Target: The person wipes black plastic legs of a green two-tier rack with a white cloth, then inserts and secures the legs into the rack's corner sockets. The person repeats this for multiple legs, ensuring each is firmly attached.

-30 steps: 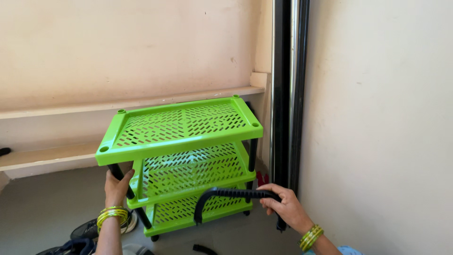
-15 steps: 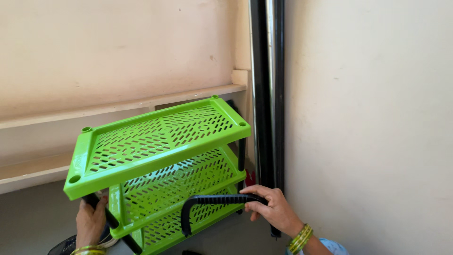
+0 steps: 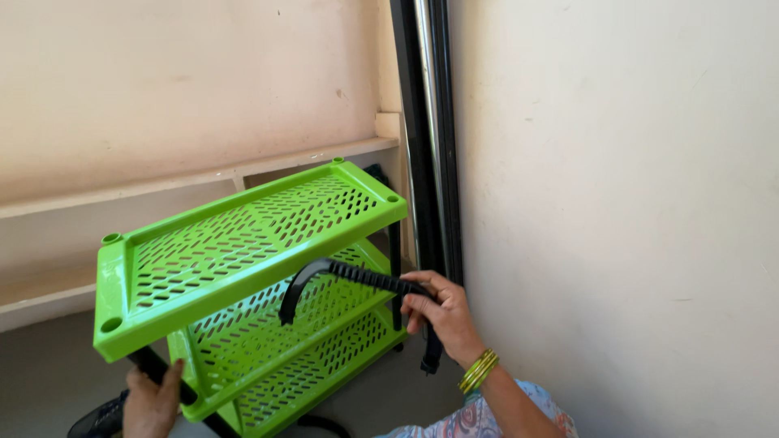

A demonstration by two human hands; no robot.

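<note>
Right hand [image 3: 438, 312]: fingers [image 3: 415, 307] curled tight around the ribbed black handle [image 3: 345, 276], thumb on top near the straight end. Curved like a hoop, arching left and down in front of the middle tier of the green rack [image 3: 243, 276], its far tip hanging free over the slotted shelf. Yellow-green bangles [image 3: 477, 371] at the wrist, a patterned sleeve [image 3: 495, 418] below them at the bottom edge.

Left hand [image 3: 152, 399]: low at the frame's bottom, fingers [image 3: 166, 381] wrapped around a black leg post [image 3: 158, 371] under the near left corner of the top tier. Only the back of the hand and knuckles visible; thumb hidden.

Between the two hands, the rack itself: three bright green perforated tiers on black posts, tilted, near left corner low and far right corner high. Round sockets at the corners of the top tier. Lowest tier close to the grey floor [image 3: 406, 385], contact not clear from here.

Behind, a pale built-in wall shelf [image 3: 203, 178] running along the beige wall. To the right, dark vertical poles [image 3: 430, 130] with a shiny metal strip standing in the corner, just beside the rack's far edge. Cream wall [image 3: 633, 203] filling the right side. A dark, mesh-like object [image 3: 101, 418] at the lower left beside the left hand, too cropped to identify.
</note>
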